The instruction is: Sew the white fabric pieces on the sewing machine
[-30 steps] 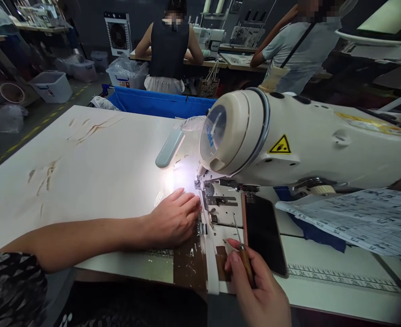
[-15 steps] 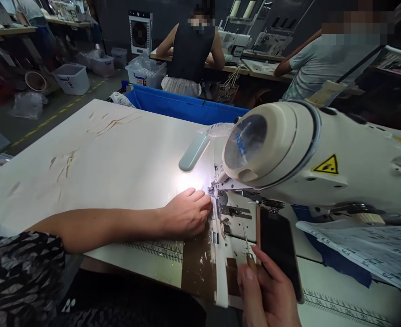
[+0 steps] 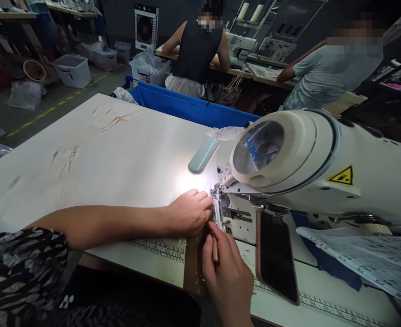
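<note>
My left hand (image 3: 190,212) lies with curled fingers on the pale tabletop, right beside the needle area (image 3: 216,190) of a sewing machine (image 3: 289,159). Whatever its fingers pinch is hidden under them. My right hand (image 3: 226,270) is closed round the wooden handle of an awl (image 3: 215,250), whose tip is hidden close to my left fingers. A narrow white strip (image 3: 216,212) runs along the metal plate between the needle area and my right fingers. The machine's lamp (image 3: 203,156) lights this spot brightly.
A dark phone (image 3: 277,256) lies right of my right hand. Printed white sheets (image 3: 360,254) rest over blue cloth at the far right. A ruler tape (image 3: 155,246) runs along the front edge. Behind the table hangs a blue bin (image 3: 193,106); two people sit beyond.
My right hand has moved left and forward with the awl, from beside the phone to just below my left hand. My left hand stays by the needle. The view has shifted slightly.
</note>
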A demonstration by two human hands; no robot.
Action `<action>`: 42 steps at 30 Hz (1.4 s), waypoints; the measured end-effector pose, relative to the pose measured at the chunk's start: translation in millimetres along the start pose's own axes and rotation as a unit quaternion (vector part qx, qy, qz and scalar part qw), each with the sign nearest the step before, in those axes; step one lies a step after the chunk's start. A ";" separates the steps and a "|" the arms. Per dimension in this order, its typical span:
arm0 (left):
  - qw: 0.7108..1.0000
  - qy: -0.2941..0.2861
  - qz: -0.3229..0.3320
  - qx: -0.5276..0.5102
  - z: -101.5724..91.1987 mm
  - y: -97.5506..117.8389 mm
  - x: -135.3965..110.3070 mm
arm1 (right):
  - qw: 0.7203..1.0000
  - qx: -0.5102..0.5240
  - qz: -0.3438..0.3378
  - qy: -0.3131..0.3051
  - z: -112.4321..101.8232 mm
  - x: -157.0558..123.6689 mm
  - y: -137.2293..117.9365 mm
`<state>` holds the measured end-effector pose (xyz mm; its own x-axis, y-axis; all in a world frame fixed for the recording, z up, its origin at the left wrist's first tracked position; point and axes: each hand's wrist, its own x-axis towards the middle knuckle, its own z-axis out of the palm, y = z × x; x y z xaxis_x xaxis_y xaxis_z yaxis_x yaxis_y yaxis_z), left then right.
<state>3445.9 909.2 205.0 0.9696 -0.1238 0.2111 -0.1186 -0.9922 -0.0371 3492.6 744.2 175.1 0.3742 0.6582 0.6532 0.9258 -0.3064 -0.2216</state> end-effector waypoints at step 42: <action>0.982 0.059 -0.167 -0.073 -3.8 -26.3 10.3 | 1.000 0.028 -0.014 0.007 0.5 -12.7 6.4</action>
<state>3458.2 934.0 211.8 0.9295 0.2159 0.2989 0.1629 -0.9677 0.1925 3493.7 734.3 165.1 0.3483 0.6566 0.6690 0.9374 -0.2496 -0.2430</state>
